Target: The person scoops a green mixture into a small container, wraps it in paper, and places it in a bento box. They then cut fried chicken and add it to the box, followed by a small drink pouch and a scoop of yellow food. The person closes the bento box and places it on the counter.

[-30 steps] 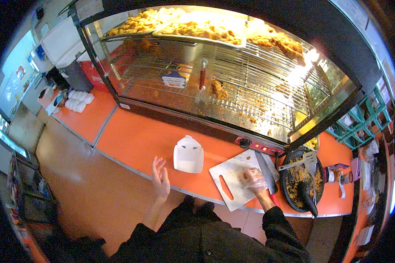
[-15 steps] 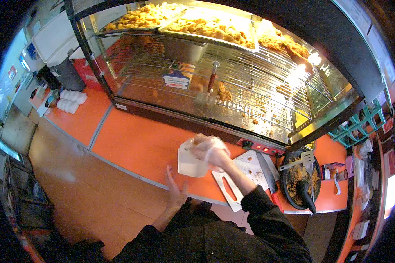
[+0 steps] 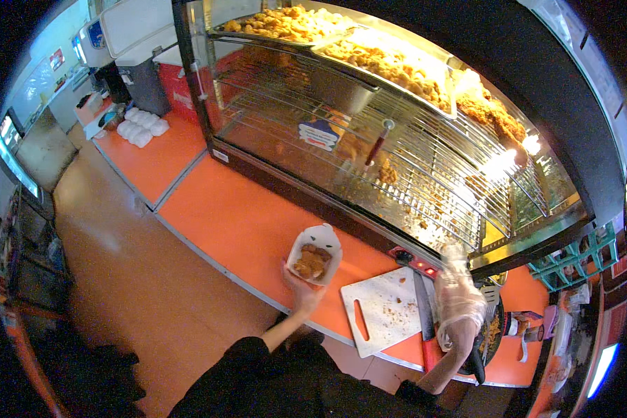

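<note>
A white takeout box (image 3: 334, 267) with an open lid stands tilted in my left hand (image 3: 305, 294), whose fingers wrap round its near left side. Browned pieces of fried food (image 3: 312, 263) lie inside the box. Over to the right is my right hand (image 3: 461, 306) in a clear plastic glove, raised above the knife and the pan, close to the warmer's front corner. Motion smears its fingers, so their pose is unclear. Below it, a large knife (image 3: 423, 306) with a red handle lies along a white cutting board (image 3: 376, 303) scattered with crumbs.
A glass food warmer (image 3: 292, 177) with wire racks and trays of fried food (image 3: 390, 64) borders the orange counter (image 3: 209, 202). A dark pan (image 3: 493, 348) with crumbs and utensils is partly behind my right hand. White bundles (image 3: 143, 127) sit far left; a green crate (image 3: 578, 254) stands right.
My gloved right hand has left the box and moved right, toward the pan and warmer corner. My left hand, open before, now holds the box. The view has shifted, uncovering the cutting board.
</note>
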Action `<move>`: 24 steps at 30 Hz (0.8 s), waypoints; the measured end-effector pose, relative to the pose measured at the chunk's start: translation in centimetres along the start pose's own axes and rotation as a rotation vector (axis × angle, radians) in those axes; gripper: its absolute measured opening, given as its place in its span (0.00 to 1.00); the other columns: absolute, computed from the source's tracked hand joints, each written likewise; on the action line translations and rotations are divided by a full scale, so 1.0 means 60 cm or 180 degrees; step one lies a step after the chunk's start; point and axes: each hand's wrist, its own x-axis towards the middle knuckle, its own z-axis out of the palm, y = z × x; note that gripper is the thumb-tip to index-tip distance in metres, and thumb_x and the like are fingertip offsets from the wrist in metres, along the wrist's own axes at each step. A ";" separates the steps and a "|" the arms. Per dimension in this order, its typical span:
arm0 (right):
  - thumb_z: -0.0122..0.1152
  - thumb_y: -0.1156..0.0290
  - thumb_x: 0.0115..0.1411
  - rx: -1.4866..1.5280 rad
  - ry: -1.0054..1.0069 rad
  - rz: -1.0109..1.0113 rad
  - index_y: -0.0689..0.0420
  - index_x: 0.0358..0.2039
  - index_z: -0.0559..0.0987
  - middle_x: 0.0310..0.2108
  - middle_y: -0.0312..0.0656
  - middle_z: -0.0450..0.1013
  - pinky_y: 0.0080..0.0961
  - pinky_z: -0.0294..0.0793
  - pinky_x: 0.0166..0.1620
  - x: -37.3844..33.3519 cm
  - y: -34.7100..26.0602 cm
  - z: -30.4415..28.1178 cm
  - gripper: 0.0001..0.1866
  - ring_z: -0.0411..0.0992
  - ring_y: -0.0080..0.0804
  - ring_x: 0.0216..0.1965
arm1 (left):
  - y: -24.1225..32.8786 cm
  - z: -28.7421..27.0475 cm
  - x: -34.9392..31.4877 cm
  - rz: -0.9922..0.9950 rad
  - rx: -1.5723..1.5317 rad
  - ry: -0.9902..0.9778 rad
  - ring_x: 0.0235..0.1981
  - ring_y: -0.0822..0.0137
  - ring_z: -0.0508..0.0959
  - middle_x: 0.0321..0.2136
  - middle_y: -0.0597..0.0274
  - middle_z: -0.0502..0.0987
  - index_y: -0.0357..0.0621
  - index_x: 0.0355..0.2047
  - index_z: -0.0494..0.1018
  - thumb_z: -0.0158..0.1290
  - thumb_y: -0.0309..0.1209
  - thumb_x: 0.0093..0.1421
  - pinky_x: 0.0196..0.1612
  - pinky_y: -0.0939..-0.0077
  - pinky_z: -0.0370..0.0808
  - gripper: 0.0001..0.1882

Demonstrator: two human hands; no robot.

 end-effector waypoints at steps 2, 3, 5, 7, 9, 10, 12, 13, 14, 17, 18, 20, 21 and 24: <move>0.43 0.62 0.61 -0.0155 0.1552 0.0090 0.60 0.58 0.56 0.59 0.51 0.52 0.35 0.52 0.59 -0.016 0.064 0.064 0.27 0.52 0.45 0.60 | -0.001 0.007 -0.002 -0.0134 0.0038 0.0066 0.61 0.46 0.43 0.59 0.34 0.37 0.26 0.57 0.28 0.67 0.41 0.37 0.62 0.56 0.41 0.65; 0.41 0.61 0.62 -0.0889 0.1684 0.0155 0.62 0.59 0.54 0.61 0.53 0.48 0.38 0.47 0.61 -0.021 0.095 0.103 0.28 0.47 0.47 0.62 | 0.007 0.003 -0.013 -0.0309 0.0365 0.0174 0.61 0.45 0.42 0.59 0.33 0.37 0.25 0.57 0.29 0.66 0.42 0.37 0.62 0.54 0.40 0.64; 0.42 0.57 0.61 -0.2001 0.0001 0.0356 0.60 0.61 0.49 0.61 0.59 0.45 0.47 0.39 0.62 -0.036 0.128 0.212 0.33 0.44 0.54 0.62 | 0.048 -0.005 -0.069 -0.0730 0.0062 -0.0210 0.61 0.43 0.42 0.58 0.31 0.39 0.22 0.56 0.31 0.64 0.44 0.41 0.62 0.55 0.40 0.61; 0.45 0.55 0.59 -0.1420 -0.1009 0.0588 0.57 0.62 0.47 0.60 0.64 0.43 0.49 0.37 0.62 -0.046 0.159 0.255 0.36 0.44 0.58 0.62 | 0.112 -0.015 -0.138 -0.1159 -0.0651 -0.1344 0.60 0.48 0.47 0.57 0.36 0.45 0.24 0.56 0.39 0.57 0.43 0.49 0.61 0.58 0.44 0.49; 0.47 0.55 0.57 -0.0592 -0.0739 0.0692 0.54 0.63 0.47 0.59 0.68 0.43 0.47 0.37 0.62 -0.068 0.166 0.285 0.37 0.43 0.60 0.61 | 0.186 -0.019 -0.214 -0.1456 -0.2561 -0.2724 0.57 0.59 0.56 0.55 0.48 0.54 0.31 0.54 0.52 0.45 0.39 0.60 0.59 0.66 0.53 0.29; 0.47 0.55 0.57 -0.0747 -0.0784 0.0818 0.54 0.63 0.47 0.59 0.68 0.42 0.45 0.38 0.62 -0.070 0.169 0.286 0.37 0.43 0.60 0.61 | 0.217 -0.020 -0.237 -0.1778 -0.3155 -0.3645 0.56 0.63 0.59 0.54 0.52 0.57 0.34 0.54 0.54 0.42 0.38 0.63 0.58 0.70 0.55 0.25; 0.47 0.56 0.57 -0.1036 -0.0517 0.0694 0.53 0.63 0.46 0.59 0.67 0.42 0.43 0.41 0.62 -0.067 0.174 0.280 0.37 0.43 0.60 0.62 | 0.263 -0.008 -0.251 -0.1283 -0.2758 -0.3097 0.56 0.65 0.59 0.53 0.54 0.58 0.35 0.53 0.55 0.39 0.39 0.64 0.56 0.71 0.57 0.23; 0.47 0.56 0.57 -0.0822 -0.0299 0.0592 0.55 0.62 0.48 0.60 0.65 0.44 0.38 0.44 0.62 -0.063 0.177 0.277 0.36 0.45 0.58 0.61 | 0.281 0.006 -0.254 -0.0963 -0.2648 -0.2782 0.55 0.66 0.59 0.53 0.55 0.58 0.36 0.53 0.55 0.38 0.39 0.65 0.56 0.72 0.58 0.23; 0.46 0.55 0.58 -0.0620 -0.0388 0.0499 0.56 0.61 0.50 0.59 0.63 0.48 0.38 0.46 0.61 -0.060 0.179 0.274 0.34 0.47 0.56 0.61 | 0.294 0.026 -0.253 -0.1422 -0.3144 -0.2582 0.55 0.66 0.59 0.52 0.56 0.58 0.37 0.53 0.56 0.38 0.41 0.65 0.56 0.72 0.58 0.23; 0.44 0.57 0.59 0.0792 -0.0342 0.0863 0.64 0.57 0.57 0.53 0.62 0.59 0.36 0.53 0.59 -0.062 0.170 0.264 0.30 0.56 0.51 0.58 | 0.295 0.106 -0.224 -0.2521 -0.4607 -0.1913 0.54 0.66 0.59 0.54 0.57 0.57 0.42 0.55 0.55 0.37 0.46 0.64 0.55 0.69 0.58 0.26; 0.44 0.58 0.59 0.0852 -0.0600 0.0437 0.65 0.57 0.57 0.53 0.62 0.60 0.36 0.54 0.58 -0.067 0.158 0.254 0.30 0.57 0.52 0.56 | 0.271 0.127 -0.204 -0.2697 -0.4484 -0.2246 0.54 0.64 0.59 0.55 0.57 0.56 0.44 0.56 0.52 0.37 0.48 0.63 0.56 0.67 0.58 0.28; 0.44 0.60 0.59 0.0818 -0.1219 -0.0064 0.67 0.55 0.58 0.51 0.63 0.61 0.37 0.56 0.57 -0.073 0.117 0.224 0.29 0.61 0.54 0.54 | 0.209 0.179 -0.142 -0.2648 -0.4720 -0.2976 0.53 0.62 0.61 0.56 0.57 0.56 0.48 0.59 0.47 0.37 0.53 0.62 0.56 0.64 0.58 0.32; 0.46 0.62 0.59 0.0523 -0.1568 -0.0544 0.67 0.54 0.60 0.51 0.61 0.62 0.37 0.57 0.57 -0.066 0.083 0.203 0.27 0.62 0.53 0.53 | 0.181 0.203 -0.111 -0.2721 -0.5715 -0.3486 0.54 0.60 0.61 0.56 0.54 0.57 0.48 0.60 0.44 0.37 0.55 0.60 0.57 0.64 0.58 0.35; 0.51 0.69 0.54 -0.0699 -0.2326 -0.1129 0.65 0.49 0.67 0.49 0.54 0.66 0.39 0.62 0.52 -0.015 -0.035 0.113 0.23 0.69 0.50 0.44 | 0.142 0.226 -0.090 -0.2963 -0.6774 -0.4197 0.55 0.55 0.61 0.55 0.47 0.59 0.50 0.62 0.37 0.38 0.60 0.57 0.58 0.61 0.56 0.42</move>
